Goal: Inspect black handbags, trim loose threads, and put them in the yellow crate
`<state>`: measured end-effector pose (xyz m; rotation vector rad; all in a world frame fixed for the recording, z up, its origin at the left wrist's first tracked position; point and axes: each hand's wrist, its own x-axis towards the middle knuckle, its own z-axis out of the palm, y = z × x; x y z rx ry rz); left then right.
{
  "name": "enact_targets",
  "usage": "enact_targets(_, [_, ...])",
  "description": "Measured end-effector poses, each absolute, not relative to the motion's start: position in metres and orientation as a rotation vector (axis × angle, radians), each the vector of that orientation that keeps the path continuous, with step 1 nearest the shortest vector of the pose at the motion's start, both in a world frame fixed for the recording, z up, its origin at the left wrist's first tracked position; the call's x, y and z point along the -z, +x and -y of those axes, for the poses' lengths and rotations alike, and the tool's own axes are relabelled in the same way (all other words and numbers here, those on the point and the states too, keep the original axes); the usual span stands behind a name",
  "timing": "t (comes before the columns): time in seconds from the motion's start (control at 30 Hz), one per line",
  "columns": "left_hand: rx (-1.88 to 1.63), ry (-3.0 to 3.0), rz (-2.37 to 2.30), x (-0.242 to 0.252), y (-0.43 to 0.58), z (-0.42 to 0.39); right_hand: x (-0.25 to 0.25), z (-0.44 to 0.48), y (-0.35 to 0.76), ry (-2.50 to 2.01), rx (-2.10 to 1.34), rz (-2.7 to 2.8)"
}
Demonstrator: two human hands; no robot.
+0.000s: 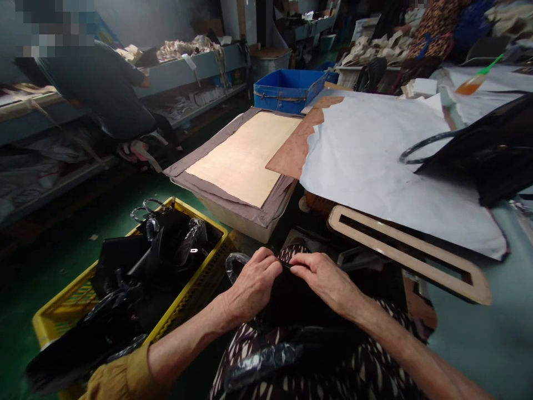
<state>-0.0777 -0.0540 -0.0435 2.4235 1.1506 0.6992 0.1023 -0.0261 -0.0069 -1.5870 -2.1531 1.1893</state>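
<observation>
A black handbag (pixel 291 303) lies across my lap over patterned cloth. Clear plastic wraps its handle (pixel 266 361) nearest me, and another wrapped handle (pixel 235 265) loops up beside my left hand. My left hand (pixel 256 280) is closed on the bag's upper edge. Facing it, my right hand (pixel 322 278) pinches the same edge between thumb and fingers, a short gap away. Whatever small part lies under the fingertips is hidden.
At left, a yellow crate (pixel 44 319) holds several black bags. Ahead stands a tub (pixel 225 214) topped by a cream board (pixel 250 155). White paper (pixel 366 150), a wooden frame (pixel 403 247) and another black bag (pixel 495 147) lie right. A blue bin (pixel 270 99) and a seated person (pixel 100 89) are farther off.
</observation>
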Motion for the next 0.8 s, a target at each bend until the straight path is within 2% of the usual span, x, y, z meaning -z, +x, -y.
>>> enact_targets(0.17, [-0.727,2.368,-1.096,0.041,-0.076,0.053,0.005,0.026,0.101,-1.631,-1.124,2.275])
enact_targets(0.33, [-0.786,2.276,-1.026,0.036,-0.074,0.058,0.009,0.021,0.094,-1.815,-0.902,2.361])
enact_targets(0.53, [-0.846,2.267,-1.208,0.04,-0.073,0.061,0.011,0.018,0.092,-1.813,-1.038,2.316])
enact_targets(0.7, [-0.973,2.5,-1.356,0.049,-0.073,0.063,0.014,0.016,0.089,-1.936,-0.976,2.329])
enact_targets(0.8, [-0.927,2.597,-1.312,0.051,-0.076,0.063,0.015,0.016,0.087,-1.952,-0.975,2.345])
